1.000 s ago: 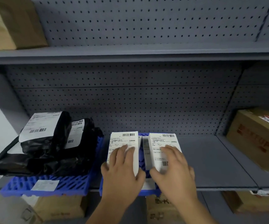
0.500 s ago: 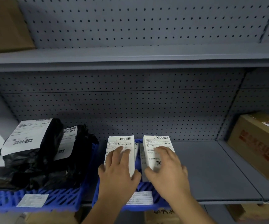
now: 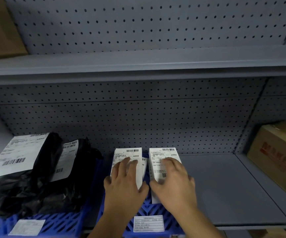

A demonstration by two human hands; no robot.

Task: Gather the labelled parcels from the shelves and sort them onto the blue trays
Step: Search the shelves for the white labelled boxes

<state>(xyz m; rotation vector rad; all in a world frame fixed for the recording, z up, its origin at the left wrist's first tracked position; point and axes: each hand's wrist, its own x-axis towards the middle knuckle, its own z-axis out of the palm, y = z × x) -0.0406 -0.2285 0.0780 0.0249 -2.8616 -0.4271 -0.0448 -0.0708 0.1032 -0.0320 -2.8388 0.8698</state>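
White cartons are what you have under both palms: your left hand [image 3: 124, 183] lies on the left white box [image 3: 127, 164] and your right hand [image 3: 173, 182] lies on the right white box [image 3: 162, 162]. On each hand the fingers run fairly straight over the labelled top while the thumb tucks against the inner side, so you press and steady the boxes more than you clamp them; whether either thumb really pinches, the view does not settle.

Both boxes stand side by side on the middle blue tray [image 3: 153, 209], directly ahead of you, each under its own hand. Their long axes point away from you toward the pegboard back [image 3: 138, 117], roughly parallel, with a narrow gap between them where a third label edge shows. Neither hand needs to cross over: each already owns the box on its side.

The next move, I judge, is a small squaring push or a release, along that same fore-and-aft line.

To your left, black poly bags [image 3: 35, 170] with white labels are piled on the left blue tray [image 3: 56, 224]. A brown carton [image 3: 276, 157] sits far right on the grey shelf [image 3: 224, 186], well apart.
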